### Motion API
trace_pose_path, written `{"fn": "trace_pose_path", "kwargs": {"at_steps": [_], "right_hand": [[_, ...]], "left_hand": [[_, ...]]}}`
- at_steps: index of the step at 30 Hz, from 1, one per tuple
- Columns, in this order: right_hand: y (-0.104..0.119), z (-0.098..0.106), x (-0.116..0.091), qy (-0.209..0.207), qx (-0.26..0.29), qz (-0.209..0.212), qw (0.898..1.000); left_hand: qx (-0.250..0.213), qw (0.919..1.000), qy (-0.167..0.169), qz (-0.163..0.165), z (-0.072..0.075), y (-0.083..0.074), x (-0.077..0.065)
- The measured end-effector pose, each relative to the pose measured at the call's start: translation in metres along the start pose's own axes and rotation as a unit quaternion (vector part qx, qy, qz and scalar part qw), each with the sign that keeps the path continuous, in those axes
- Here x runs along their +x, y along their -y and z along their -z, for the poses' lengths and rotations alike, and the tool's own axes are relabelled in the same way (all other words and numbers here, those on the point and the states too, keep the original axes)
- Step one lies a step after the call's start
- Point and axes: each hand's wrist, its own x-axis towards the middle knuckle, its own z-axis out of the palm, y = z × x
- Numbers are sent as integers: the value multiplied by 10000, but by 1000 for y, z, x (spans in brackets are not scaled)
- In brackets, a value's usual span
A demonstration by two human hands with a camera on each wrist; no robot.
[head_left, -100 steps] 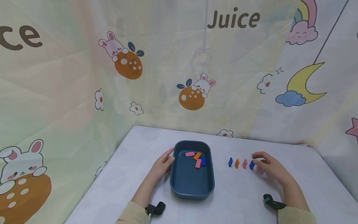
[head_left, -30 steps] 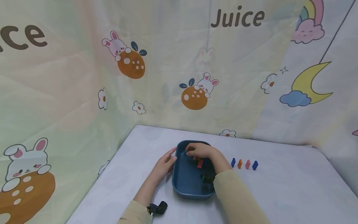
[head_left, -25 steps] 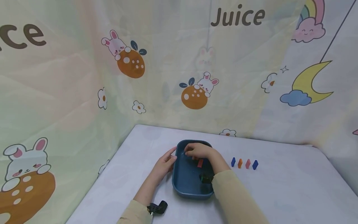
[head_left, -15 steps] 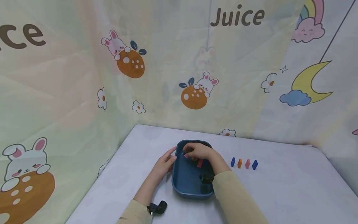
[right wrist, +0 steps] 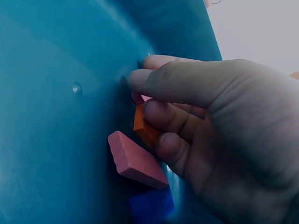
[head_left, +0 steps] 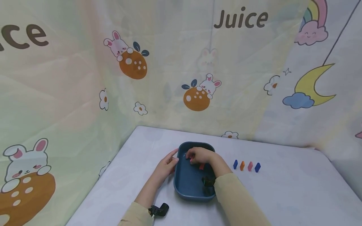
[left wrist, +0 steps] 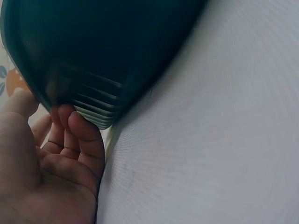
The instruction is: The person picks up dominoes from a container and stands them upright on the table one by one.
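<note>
A dark blue tray [head_left: 192,188] holds several small domino-like blocks. My right hand [head_left: 202,155] reaches down into its far part and pinches a pink block [right wrist: 145,98] between thumb and fingers. Close under those fingers, an orange block [right wrist: 145,130] lies in the tray, beside another pink block [right wrist: 138,161] and a blue block [right wrist: 152,205]. My left hand [head_left: 165,166] rests at the tray's left side; in the left wrist view its loosely bent fingertips touch the outer wall.
To the right of the tray, a blue block [head_left: 235,164], an orange block [head_left: 242,165], a pink block [head_left: 250,166] and another blue block [head_left: 257,167] stand upright in a spaced row on the white table [head_left: 297,188]. Printed cloth [head_left: 169,47] hangs behind.
My right hand has left the last blue block standing in the row and moved left into the tray. There it has taken hold of a pink block. My left hand stays at the tray.
</note>
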Motion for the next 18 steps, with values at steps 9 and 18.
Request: {"fn": "trace_pose_path", "kwargs": {"at_steps": [9, 18], "right_hand": [[4, 0, -6, 114, -49, -96, 9999], [0, -3, -2, -54, -561, 34, 9984]], "left_hand": [[104, 9999, 1, -23, -1, 0, -1], [54, 10000, -23, 15, -1, 0, 0]]}}
